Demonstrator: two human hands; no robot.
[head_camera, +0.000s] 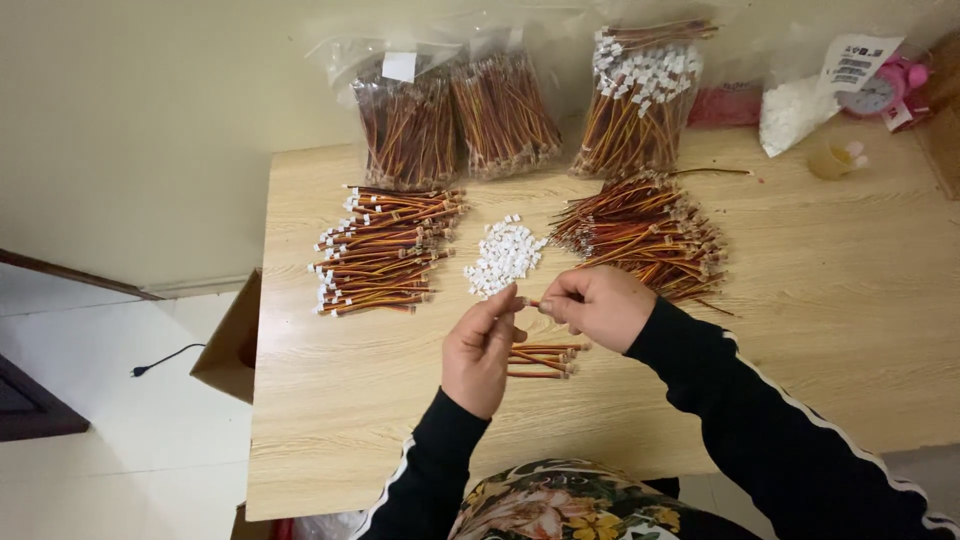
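Observation:
My left hand (480, 345) and my right hand (598, 305) meet above the wooden table (330, 420). Between their fingertips is a short red, yellow and brown wire lead (532, 303); the left fingers pinch a small white plastic connector (518, 297) at its end. Under my left hand lies a small bunch of loose leads (545, 360). Just beyond my hands is a heap of white connectors (503, 256). A pile of leads with white connectors fitted (385, 250) lies to the left, and a pile of bare-ended leads (645, 230) to the right.
Clear bags of wire leads (455, 120) and another bag (640, 95) stand against the wall at the table's back. At the back right are a bag of white parts (795, 110), a pink alarm clock (885, 88) and a small yellow cup (832, 160). A cardboard box (232, 345) sits on the floor left of the table.

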